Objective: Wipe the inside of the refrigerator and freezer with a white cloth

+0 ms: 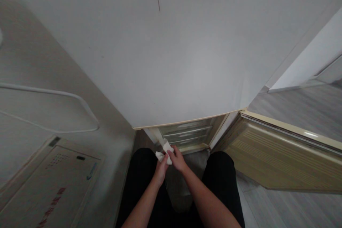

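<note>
A crumpled white tissue (167, 148) is held between my two hands, just in front of the lower compartment (187, 133) of a white fridge. My left hand (160, 171) is closed on the tissue's lower left part. From the right, my right hand (177, 159) pinches the same tissue, its fingers wrapped round the edge. Both hands touch each other or nearly so. Inside the compartment, several pale shelf or drawer fronts show, partly hidden under the upper door's edge. The compartment's yellowish door (283, 153) stands swung out to the right.
The fridge's large white upper door (187, 60) rises close ahead, shut. On the left wall are a metal box (53, 185) with red lettering and a white cable (66, 94). My black-clad knees (220, 174) flank my hands. Grey wood-look floor (301, 103) lies to the right.
</note>
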`<state>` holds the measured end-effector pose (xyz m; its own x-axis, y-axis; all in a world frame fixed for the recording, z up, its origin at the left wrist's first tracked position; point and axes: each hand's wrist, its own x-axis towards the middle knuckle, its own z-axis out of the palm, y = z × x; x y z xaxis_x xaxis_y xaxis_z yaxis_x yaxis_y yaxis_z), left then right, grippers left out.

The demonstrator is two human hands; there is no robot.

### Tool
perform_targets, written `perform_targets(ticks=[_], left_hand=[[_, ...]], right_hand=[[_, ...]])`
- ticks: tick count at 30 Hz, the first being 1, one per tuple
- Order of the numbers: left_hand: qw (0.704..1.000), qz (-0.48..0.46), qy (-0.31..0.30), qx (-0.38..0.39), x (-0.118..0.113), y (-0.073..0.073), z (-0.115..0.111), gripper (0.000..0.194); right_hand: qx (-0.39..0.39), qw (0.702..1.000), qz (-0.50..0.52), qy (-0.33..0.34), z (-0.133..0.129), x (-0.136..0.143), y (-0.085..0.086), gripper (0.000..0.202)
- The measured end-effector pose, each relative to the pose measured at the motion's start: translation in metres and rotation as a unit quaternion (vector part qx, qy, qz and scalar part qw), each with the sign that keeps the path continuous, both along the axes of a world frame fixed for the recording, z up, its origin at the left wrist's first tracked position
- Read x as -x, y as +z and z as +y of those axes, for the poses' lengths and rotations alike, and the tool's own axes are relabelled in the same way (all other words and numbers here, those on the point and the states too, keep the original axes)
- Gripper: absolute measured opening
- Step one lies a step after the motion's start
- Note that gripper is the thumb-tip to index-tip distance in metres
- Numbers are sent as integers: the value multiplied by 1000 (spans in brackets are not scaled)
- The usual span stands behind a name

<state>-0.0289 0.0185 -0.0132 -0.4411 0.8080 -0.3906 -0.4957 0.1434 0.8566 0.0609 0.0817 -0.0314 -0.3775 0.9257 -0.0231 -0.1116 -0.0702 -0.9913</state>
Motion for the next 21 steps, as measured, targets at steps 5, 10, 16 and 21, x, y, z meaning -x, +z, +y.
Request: perform_targets(ticks=[5, 10, 16, 21], left_hand=[[997, 56, 29, 37, 0, 2, -1, 59], [992, 109, 60, 29, 1, -1, 2, 51], [987, 157, 14, 4, -5, 3, 4, 50], [947, 308, -73, -50, -8, -7, 5, 48]], right_hand=[[-144, 986, -84, 15, 6, -8, 0, 27], [-147, 979, -109, -89, 17, -19, 4, 38], [-131, 972, -109, -159, 29, -28, 4, 43], [-112, 976, -86, -167, 30, -27, 7, 45]])
